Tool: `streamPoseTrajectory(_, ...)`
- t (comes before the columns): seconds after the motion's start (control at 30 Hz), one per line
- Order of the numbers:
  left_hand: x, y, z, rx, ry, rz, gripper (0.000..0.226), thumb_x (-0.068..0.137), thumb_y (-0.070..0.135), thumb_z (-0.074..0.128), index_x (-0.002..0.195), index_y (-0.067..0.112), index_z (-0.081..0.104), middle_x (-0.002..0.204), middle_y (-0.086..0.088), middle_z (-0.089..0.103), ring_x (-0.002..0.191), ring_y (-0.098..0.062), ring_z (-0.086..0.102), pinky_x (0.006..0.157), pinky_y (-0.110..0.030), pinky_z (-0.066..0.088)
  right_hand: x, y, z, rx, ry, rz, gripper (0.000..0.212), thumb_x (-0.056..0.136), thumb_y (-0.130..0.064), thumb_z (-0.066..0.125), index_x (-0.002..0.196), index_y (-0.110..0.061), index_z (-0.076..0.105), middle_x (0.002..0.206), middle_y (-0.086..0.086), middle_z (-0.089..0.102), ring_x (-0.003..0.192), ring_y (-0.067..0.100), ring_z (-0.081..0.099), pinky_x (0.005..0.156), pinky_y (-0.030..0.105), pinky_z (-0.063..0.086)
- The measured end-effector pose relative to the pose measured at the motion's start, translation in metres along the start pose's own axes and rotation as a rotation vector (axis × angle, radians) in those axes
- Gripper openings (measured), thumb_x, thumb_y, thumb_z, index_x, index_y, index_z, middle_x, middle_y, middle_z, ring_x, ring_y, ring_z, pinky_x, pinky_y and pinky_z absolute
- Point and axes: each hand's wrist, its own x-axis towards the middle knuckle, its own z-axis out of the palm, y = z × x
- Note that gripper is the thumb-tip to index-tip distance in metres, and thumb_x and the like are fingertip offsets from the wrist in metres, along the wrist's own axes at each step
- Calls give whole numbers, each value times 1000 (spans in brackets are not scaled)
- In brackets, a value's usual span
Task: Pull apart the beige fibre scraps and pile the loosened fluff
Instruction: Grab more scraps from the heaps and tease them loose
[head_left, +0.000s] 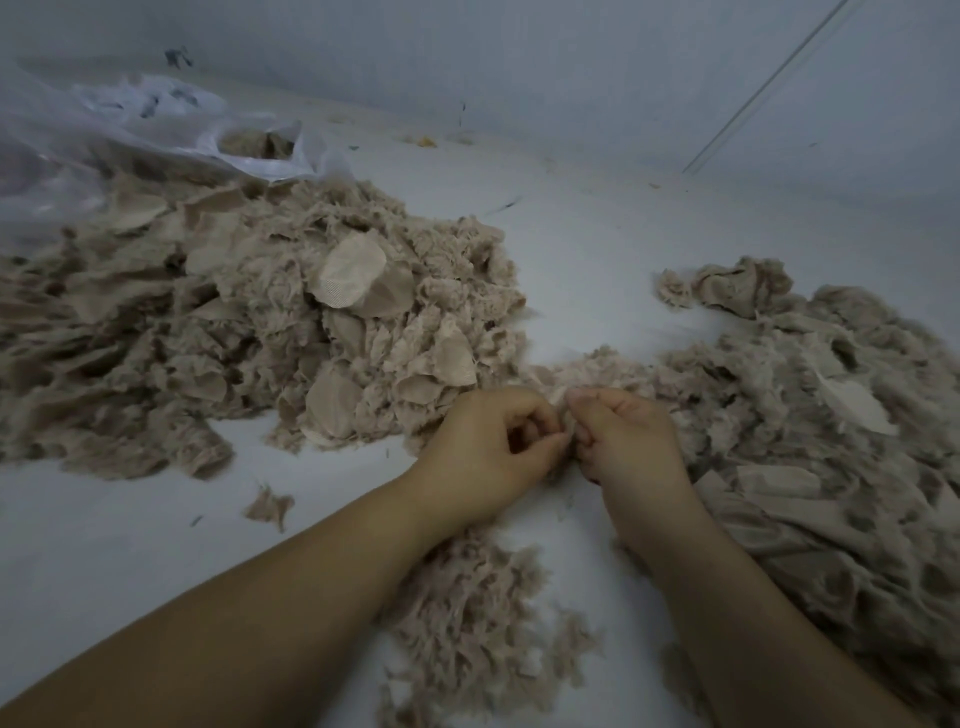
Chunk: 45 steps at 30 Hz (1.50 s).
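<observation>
Your left hand and right hand meet knuckle to knuckle at the centre of the frame, both with fingers curled in. Between them you pinch a small beige fibre scrap; only a thin strip of it shows between your fingertips, running roughly up and down the frame, and its full shape is hidden by your fingers.

The large heap of scraps fills the left and middle left of the frame, its long axis lying across the picture from the left edge toward the centre. Flat oval woven pieces, such as the pale one near the heap's top, lie mixed with frayed tufts.

A second mass of fibre spreads down the right side of the frame, from a crumpled lump at the upper right to the lower right corner, touching your right forearm. Loosened fluff lies between and under your forearms at lower centre, and one stray tuft sits apart on the pale surface at lower left.

A clear plastic bag lies in the upper left, its mouth showing more beige fibre inside.
</observation>
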Motion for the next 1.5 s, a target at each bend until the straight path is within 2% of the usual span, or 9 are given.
streamPoseTrajectory(0.13,-6,-3,-16,-351,-311,-279,24,95,17,61,74,5,65,55,-17,63,33,-19,48,35,-20,38,0,0,-1,59,36,19,33,97,-7,56,64,-11,53,45,-3,34,36,7,25,36,17,24)
streamPoseTrajectory(0.3,10,-6,-15,-334,126,-298,9,91,20,67,98,14,64,55,-3,58,35,-14,47,34,-18,34,-1,-2,1,75,1,37,40,97,-6,53,59,-16,60,45,-3,35,36,6,26,37,18,25)
streamPoseTrajectory(0.37,15,-7,-12,-358,64,-307,18,93,24,65,111,24,63,58,-2,59,39,-16,51,35,-19,36,-3,-3,2,54,-12,30,34,98,-5,52,65,-11,60,45,-4,38,37,5,30,37,18,28)
streamPoseTrajectory(0.47,17,-7,-10,-410,-56,-311,13,96,18,61,88,20,72,57,-1,64,43,-14,55,38,-19,42,-4,-2,2,20,-19,10,30,98,-4,52,69,-6,61,44,-7,41,38,3,33,38,15,30)
streamPoseTrajectory(0.77,21,-12,0,-320,178,-365,33,98,15,57,66,13,63,43,1,52,33,-11,45,33,-17,35,-2,1,3,61,0,5,35,98,-3,50,64,-9,54,44,-7,36,38,3,27,38,16,25)
streamPoseTrajectory(0.97,19,-11,0,-354,211,-376,31,101,17,51,72,6,57,45,-2,52,35,-15,50,33,-19,37,-3,1,2,81,-15,-18,27,98,-1,47,73,-2,57,43,-7,33,38,4,24,36,16,23)
streamPoseTrajectory(1.1,17,-10,-1,-318,181,-360,33,102,18,48,70,8,53,48,-4,51,37,-15,50,34,-20,37,-6,0,2,51,9,-92,51,93,4,46,49,-21,44,44,-7,29,39,6,21,39,17,21)
streamPoseTrajectory(1.33,16,-9,-2,-318,144,-350,32,101,16,50,71,11,55,47,-1,52,38,-14,49,36,-23,40,-6,0,2,51,6,-93,54,93,3,45,45,-22,41,44,-4,29,40,8,21,41,18,22)
streamPoseTrajectory(1.5,15,-6,-8,-324,-99,-301,19,101,19,50,102,22,70,61,-5,61,44,-13,48,41,-21,39,-11,-6,3,122,-70,-57,35,89,-4,48,55,-5,54,49,11,47,42,19,44,45,22,40)
